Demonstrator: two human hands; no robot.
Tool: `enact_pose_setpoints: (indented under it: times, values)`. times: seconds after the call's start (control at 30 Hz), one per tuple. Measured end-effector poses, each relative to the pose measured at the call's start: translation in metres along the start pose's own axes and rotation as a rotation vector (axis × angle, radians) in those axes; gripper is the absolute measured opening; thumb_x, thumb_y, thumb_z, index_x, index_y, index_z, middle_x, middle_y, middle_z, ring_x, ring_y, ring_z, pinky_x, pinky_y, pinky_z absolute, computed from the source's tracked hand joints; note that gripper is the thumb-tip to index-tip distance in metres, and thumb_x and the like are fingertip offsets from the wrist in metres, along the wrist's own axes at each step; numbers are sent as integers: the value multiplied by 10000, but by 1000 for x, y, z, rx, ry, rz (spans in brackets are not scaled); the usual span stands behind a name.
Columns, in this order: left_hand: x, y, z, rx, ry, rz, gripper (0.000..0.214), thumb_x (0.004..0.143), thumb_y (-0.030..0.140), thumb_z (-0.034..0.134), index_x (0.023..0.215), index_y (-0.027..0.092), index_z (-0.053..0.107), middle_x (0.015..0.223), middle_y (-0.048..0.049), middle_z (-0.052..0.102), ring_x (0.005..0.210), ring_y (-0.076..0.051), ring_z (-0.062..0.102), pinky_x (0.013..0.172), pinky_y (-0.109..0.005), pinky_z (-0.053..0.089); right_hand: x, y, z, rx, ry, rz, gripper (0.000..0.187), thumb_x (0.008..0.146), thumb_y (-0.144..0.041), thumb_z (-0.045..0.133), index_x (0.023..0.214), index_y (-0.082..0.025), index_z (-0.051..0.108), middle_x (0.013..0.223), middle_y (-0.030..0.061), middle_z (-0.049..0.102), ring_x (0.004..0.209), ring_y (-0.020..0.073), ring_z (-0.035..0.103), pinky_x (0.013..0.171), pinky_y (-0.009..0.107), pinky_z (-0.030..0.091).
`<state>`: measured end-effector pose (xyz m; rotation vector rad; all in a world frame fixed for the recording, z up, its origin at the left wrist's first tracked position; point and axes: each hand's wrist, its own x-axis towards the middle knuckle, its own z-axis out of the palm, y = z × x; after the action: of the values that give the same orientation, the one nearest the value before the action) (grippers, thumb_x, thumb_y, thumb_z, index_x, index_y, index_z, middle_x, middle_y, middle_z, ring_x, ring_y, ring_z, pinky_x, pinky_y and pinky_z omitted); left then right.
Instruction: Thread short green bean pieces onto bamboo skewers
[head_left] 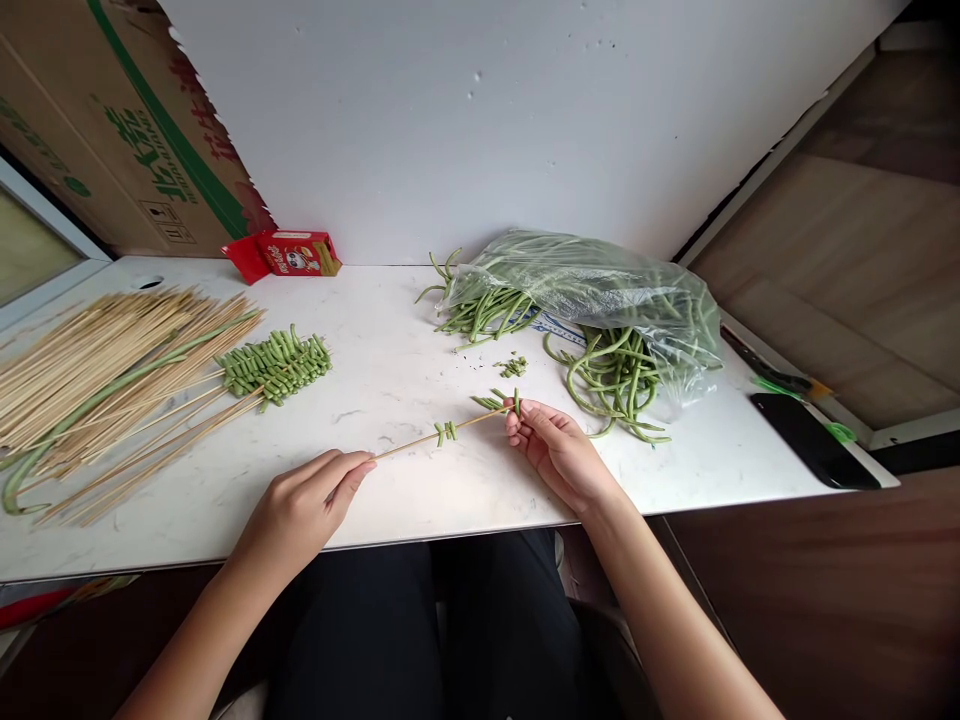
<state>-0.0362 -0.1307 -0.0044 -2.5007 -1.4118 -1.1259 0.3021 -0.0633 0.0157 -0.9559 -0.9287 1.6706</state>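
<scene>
My left hand (311, 500) pinches the near end of a thin bamboo skewer (409, 443) that lies low over the white table (390, 500). A few short green bean pieces (446, 432) are threaded on the skewer's middle. My right hand (551, 445) is closed at the skewer's far tip, pinching a small bean piece (516, 401) there. A few cut bean pieces (489, 402) lie just beyond that tip.
A heap of bare skewers (90, 360) and several loaded bean skewers (274, 365) lie at the left. A plastic bag of long beans (600, 290) with loose long beans (615, 385) lies back right. A black phone (814, 440), a red box (296, 252) and a cardboard box (112, 120) stand around.
</scene>
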Motion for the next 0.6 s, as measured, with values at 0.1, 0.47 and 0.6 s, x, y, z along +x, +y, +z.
enact_pose_setpoints:
  times: [0.1, 0.47, 0.6]
  values:
    - [0, 0, 0, 1, -4, -5, 141, 1027, 137, 667, 1139, 214, 703, 964, -15, 790, 829, -149, 751, 834, -263, 578, 0, 0, 0, 15, 8, 2, 318, 910, -485, 842, 1067, -209, 832, 917, 42, 725, 816, 157, 613, 809, 298, 530]
    - [2, 1, 0, -11, 9, -2, 148, 1015, 123, 672, 1131, 208, 708, 951, -20, 792, 817, -151, 756, 826, -258, 584, 2, 2, -1, 26, 53, -23, 339, 794, -465, 943, 1027, -249, 824, 899, 23, 695, 824, 174, 606, 793, 324, 528]
    - [3, 2, -1, -13, 15, -9, 143, 1017, 137, 666, 1126, 212, 719, 950, -16, 797, 810, -152, 762, 827, -258, 595, 2, 2, -2, 28, 50, -35, 371, 763, -482, 961, 1020, -254, 818, 903, 26, 674, 825, 179, 588, 785, 331, 527]
